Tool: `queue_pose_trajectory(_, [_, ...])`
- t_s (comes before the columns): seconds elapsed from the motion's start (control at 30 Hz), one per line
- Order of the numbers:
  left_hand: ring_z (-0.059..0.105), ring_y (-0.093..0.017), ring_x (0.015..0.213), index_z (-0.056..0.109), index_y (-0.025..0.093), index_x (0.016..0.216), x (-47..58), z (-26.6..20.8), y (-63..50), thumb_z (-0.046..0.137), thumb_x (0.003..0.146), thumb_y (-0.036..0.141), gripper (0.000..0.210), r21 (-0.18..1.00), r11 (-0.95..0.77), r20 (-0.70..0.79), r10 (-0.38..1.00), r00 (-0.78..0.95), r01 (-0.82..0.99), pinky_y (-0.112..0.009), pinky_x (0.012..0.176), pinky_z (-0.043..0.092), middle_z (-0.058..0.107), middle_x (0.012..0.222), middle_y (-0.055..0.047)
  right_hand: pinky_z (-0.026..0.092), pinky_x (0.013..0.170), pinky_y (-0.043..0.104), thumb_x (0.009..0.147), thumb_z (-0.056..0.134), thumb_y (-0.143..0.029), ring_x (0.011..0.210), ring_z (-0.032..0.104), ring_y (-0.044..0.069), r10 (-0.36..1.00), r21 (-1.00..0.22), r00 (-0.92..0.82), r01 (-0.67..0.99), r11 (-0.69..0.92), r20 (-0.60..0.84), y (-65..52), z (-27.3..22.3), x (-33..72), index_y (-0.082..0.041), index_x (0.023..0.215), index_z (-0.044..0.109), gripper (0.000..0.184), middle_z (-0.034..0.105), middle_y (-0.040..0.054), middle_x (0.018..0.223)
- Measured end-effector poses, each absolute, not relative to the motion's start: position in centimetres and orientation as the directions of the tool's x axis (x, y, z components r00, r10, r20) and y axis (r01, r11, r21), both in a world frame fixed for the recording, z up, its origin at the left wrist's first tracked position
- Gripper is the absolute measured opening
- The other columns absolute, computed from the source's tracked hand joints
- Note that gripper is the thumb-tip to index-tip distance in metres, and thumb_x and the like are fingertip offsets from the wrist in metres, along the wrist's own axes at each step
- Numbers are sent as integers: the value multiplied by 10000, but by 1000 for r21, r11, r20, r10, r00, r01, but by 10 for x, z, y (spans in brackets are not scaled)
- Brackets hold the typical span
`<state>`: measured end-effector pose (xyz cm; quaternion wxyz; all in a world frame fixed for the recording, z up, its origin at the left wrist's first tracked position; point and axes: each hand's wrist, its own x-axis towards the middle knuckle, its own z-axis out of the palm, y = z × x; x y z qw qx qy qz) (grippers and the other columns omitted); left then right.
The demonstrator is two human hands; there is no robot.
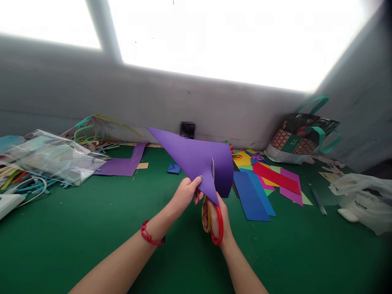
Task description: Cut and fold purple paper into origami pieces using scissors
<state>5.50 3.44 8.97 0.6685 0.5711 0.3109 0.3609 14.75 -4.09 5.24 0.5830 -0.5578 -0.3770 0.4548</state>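
Observation:
My left hand [185,193] pinches the lower edge of a large sheet of purple paper [196,157], thumb on top. The sheet is held up above the green table, with a long point at the upper left and its right side curling over. In my right hand [226,216] is a pair of scissors [218,232] with red and yellow handles. One blade shows through a slit in the paper; the other is hidden by the sheet. Fingers of my right hand are partly covered by the handles and the paper.
Purple paper offcuts [118,165] and a small blue folded paper [174,168] lie behind on the green table [122,228]. To the right are coloured sheets [254,196], a pen [319,202], a patterned bag [292,139] and a white plastic bag [364,200]. Clear plastic packaging [61,153] is at left.

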Motion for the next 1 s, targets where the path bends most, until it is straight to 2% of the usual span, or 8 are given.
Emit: queue_pose_trajectory(1.0, [359, -67, 322, 414, 164, 458, 51, 95, 37, 401, 816, 371, 413, 990, 111, -37, 812, 583, -92, -210, 368, 283, 414, 381, 21, 326, 228, 180, 805, 422, -531, 277, 355, 64, 961, -994, 266, -97, -47, -71, -45, 43, 149, -230, 1032, 515, 388, 399, -64, 517])
